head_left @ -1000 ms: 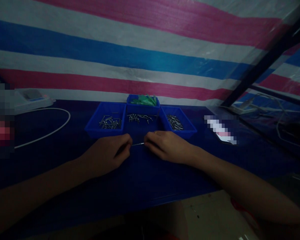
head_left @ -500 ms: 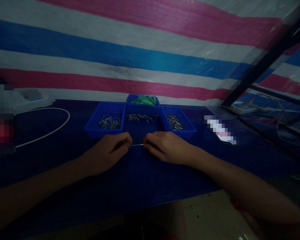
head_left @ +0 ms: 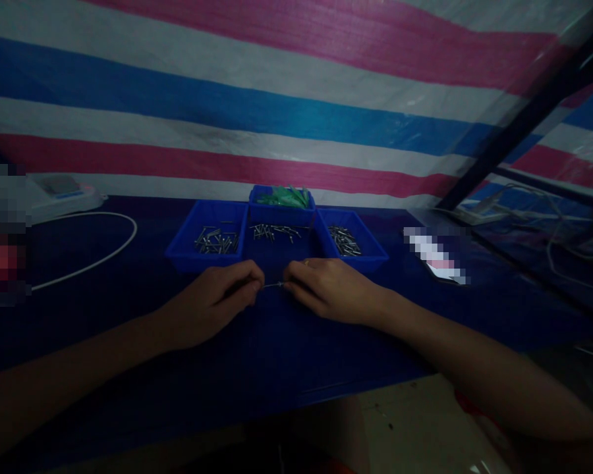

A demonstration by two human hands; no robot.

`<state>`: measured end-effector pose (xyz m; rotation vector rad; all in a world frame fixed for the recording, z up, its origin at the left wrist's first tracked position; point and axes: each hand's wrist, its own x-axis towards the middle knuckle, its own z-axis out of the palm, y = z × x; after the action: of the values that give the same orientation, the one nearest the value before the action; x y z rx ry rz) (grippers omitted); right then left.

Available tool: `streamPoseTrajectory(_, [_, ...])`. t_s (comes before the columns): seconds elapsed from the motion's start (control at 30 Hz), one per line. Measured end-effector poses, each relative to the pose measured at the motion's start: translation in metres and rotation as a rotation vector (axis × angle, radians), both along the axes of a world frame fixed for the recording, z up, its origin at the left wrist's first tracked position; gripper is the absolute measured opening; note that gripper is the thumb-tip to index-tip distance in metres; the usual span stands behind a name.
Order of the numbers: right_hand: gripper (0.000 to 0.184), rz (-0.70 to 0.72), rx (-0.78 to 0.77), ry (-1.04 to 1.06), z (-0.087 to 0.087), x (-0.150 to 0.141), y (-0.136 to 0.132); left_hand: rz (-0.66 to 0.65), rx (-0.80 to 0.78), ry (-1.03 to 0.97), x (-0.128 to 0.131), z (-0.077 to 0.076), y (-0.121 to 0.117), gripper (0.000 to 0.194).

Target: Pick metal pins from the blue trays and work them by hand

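A thin metal pin (head_left: 273, 285) with a small collar near its right end spans the gap between my two hands. My left hand (head_left: 227, 294) pinches its left end between thumb and fingers. At the other end, the fingertips of my right hand (head_left: 326, 287) are closed on it; a ring shows on one finger. Just beyond my hands, the left blue bin (head_left: 178, 245) and the right blue bin (head_left: 375, 253) hold loose metal pins. Between them, a loose group of metal pins (head_left: 264, 232) lies on the blue table (head_left: 257, 355).
A third blue bin (head_left: 281, 214) at the back holds green plastic bags (head_left: 289, 196). To the left are a white scale (head_left: 66, 194) and a white cable (head_left: 134, 227). A partly blurred phone-like object (head_left: 437, 258) lies right. Striped sheeting (head_left: 296, 118) hangs behind.
My left hand has moved slightly to the right, toward my right hand. The visible length of pin between them is shorter. My right hand stays almost in place.
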<state>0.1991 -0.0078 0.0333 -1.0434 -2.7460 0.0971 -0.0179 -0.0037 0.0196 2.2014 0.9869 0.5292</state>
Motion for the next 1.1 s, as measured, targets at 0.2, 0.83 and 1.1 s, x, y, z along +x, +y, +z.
streamPoseTrajectory(0.2, [0.018,0.005,0.005,-0.009,-0.0006,-0.0001,-0.0007,-0.022,0.000,-0.011,-0.0004,-0.0005,-0.0001,0.023])
streamPoseTrajectory(0.83, [0.019,0.015,-0.019,0.015,0.0010,0.0004,-0.0004,-0.051,-0.345,-0.186,0.0005,-0.0018,0.0042,0.024])
streamPoseTrajectory(1.1, [0.022,0.009,-0.019,0.045,0.0005,-0.0013,-0.0008,-0.030,-0.331,-0.192,0.0029,-0.0022,0.0029,0.023])
